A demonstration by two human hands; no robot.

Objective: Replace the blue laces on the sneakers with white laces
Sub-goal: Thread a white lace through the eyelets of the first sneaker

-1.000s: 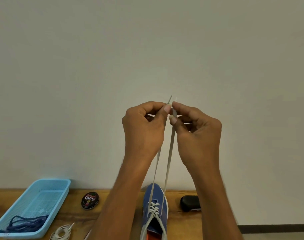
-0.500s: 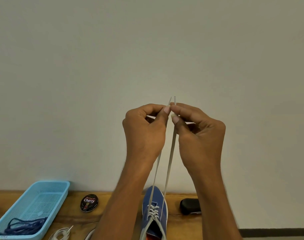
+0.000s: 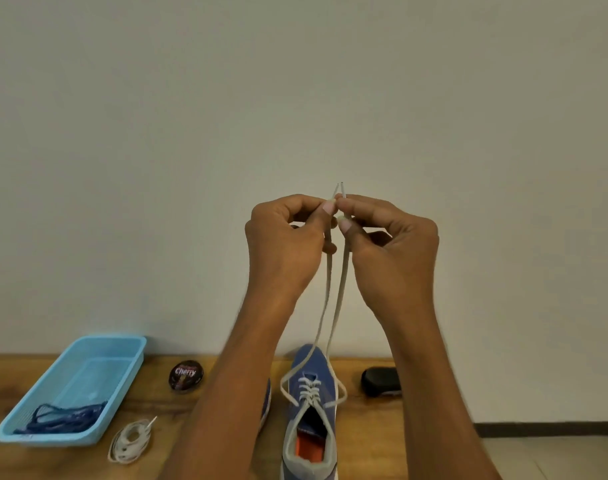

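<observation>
A blue sneaker (image 3: pixel 313 386) with an orange insole stands on the wooden table, toe toward the wall, threaded with a white lace (image 3: pixel 333 306). Both lace ends rise high above the shoe. My left hand (image 3: pixel 285 240) pinches one end and my right hand (image 3: pixel 389 244) pinches the other, tips side by side. A second blue sneaker (image 3: pixel 267 400) peeks out behind my left forearm. Blue laces (image 3: pixel 63 415) lie in a light blue basket (image 3: pixel 129 362) at the left. A coiled white lace (image 3: pixel 131 441) lies beside the basket.
A dark round tin (image 3: pixel 185 374) marked Cherry sits near the wall. A black brush-like object (image 3: pixel 380 381) lies right of the sneaker. The wooden table (image 3: pixel 371 438) ends at the right; floor tiles show beyond. A plain wall stands behind.
My hands stay together holding the lace ends. The camera has tilted down, showing more of the table and sneaker. The lace strands hang slightly looser near the eyelets.
</observation>
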